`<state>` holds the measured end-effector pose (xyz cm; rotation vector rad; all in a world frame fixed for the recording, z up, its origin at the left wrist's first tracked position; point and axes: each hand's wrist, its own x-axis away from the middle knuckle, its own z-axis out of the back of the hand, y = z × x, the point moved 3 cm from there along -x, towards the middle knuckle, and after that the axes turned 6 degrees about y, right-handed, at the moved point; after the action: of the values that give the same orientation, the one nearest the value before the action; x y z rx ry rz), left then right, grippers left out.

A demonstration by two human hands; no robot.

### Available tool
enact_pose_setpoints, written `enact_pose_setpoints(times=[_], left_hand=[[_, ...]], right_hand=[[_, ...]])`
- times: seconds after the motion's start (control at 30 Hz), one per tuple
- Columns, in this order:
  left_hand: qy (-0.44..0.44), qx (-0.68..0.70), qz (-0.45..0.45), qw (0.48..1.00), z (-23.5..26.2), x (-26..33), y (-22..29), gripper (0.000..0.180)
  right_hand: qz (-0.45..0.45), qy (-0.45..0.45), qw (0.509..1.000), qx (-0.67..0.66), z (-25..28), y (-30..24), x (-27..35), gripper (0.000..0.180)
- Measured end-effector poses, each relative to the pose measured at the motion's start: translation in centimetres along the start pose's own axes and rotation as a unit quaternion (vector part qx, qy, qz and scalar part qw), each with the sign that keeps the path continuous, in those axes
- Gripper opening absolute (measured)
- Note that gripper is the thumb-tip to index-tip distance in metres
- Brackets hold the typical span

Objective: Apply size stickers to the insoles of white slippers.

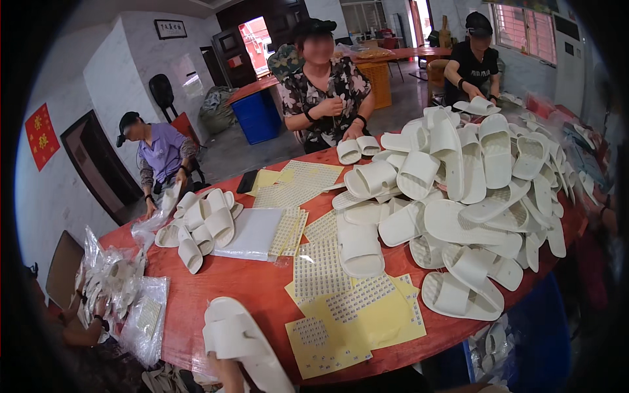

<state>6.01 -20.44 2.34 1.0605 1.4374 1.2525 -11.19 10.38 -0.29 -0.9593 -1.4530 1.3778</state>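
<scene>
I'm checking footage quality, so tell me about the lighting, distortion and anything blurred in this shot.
Head view: strong fisheye, the red table edge bows and the corners go black. Daylight from the windows and doorway blows out; the white slippers look flat, with soft shadows. People's faces are blurred. The slipper at the lower edge is cut off.

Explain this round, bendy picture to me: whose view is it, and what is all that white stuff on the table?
There is no machine here. A person wears a wide-lens camera on the head, looking down, so straight edges curve. At the bottom edge their hand holds a white slipper; I cannot tell which hand it is. On the red table lie a big slipper pile, a smaller slipper heap and yellow sticker sheets. Three other people work around the table.
</scene>
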Motion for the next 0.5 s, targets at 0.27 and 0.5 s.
enact_pose_setpoints(times=[0.27,0.5], left_hand=[[-0.167,-0.437,-0.189,0.864,2.8,3.0,-1.1,0.053],[-0.126,-0.474,-0.223,0.842,7.1,6.5,0.0,0.07]], right_hand=[[0.021,0.1,0.982,0.162,-2.9,2.9,-0.9,0.046],[0.031,-0.103,0.944,0.311,-7.1,3.5,-2.4,0.035]])
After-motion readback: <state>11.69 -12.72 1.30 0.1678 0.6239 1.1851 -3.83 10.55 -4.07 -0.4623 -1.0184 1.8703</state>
